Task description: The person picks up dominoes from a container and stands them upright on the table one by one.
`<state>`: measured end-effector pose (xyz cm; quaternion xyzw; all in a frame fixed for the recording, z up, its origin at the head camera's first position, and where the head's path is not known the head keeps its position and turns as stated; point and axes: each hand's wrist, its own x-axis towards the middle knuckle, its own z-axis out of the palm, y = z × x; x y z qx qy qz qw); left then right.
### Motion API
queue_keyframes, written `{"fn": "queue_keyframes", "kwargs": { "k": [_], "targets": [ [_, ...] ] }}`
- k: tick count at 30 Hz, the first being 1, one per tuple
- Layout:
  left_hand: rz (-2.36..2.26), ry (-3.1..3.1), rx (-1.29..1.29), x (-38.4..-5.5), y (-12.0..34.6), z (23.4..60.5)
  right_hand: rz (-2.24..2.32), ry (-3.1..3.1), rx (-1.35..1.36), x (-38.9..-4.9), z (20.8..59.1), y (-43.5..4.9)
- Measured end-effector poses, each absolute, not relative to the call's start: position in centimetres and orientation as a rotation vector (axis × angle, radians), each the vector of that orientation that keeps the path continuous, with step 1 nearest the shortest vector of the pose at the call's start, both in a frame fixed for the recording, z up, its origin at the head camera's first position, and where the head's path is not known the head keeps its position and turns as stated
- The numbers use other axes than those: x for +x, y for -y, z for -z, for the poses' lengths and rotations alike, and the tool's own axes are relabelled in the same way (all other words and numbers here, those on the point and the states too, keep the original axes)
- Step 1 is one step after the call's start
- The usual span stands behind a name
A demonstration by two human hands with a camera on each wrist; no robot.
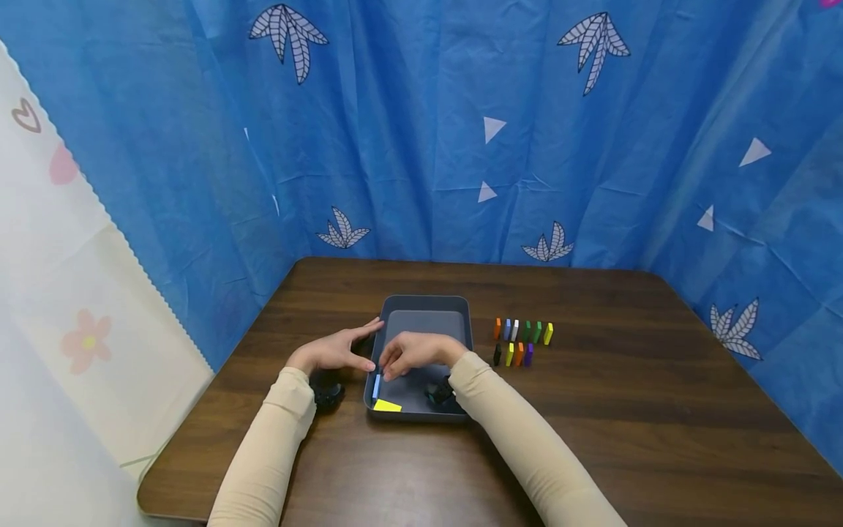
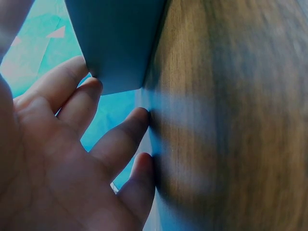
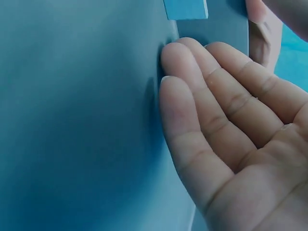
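My left hand (image 1: 336, 350) is at the left side of a dark grey tray (image 1: 424, 417), fingers spread and thumb near the rim. In the left wrist view its fingers (image 2: 72, 108) lie by the tray's outer wall, the lower ones close to the tabletop. Over the tray, my right hand (image 1: 415, 351) has its fingers bent loosely downward near the left wall, with nothing seen in them. Just nearer me than those fingertips, a blue block (image 1: 376, 388) stands along the left wall. A yellow block (image 1: 387, 405) is in the near-left corner.
To the right of the tray, several coloured blocks stand in two rows, among them an orange block (image 1: 497, 329), a black block (image 1: 497, 355) and a purple block (image 1: 529, 355). The brown wooden table (image 1: 645, 410) backs onto a blue curtain (image 1: 408, 132).
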<state>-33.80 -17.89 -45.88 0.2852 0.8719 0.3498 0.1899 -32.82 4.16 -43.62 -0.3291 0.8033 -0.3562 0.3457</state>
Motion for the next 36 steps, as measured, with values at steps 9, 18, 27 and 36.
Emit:
{"fn": "queue_keyframes", "kwargs": {
  "k": [9,18,27,36],
  "targets": [
    [-0.990,-2.454,0.790,-33.8,17.9,45.9,0.928,-2.024,-0.825,-32.9,44.3,-3.6],
    [-0.982,-2.449,0.825,-33.9,18.0,46.1,0.823,-2.072,-0.892,-32.5,44.8,-3.0],
    [-0.984,-2.444,0.821,-33.9,18.0,46.0,0.799,-2.028,-0.939,-32.2,44.8,-2.9],
    [-0.980,-2.454,0.827,-33.9,17.9,46.0,0.816,-1.997,-0.937,-31.9,44.6,-3.4]
  ]
}}
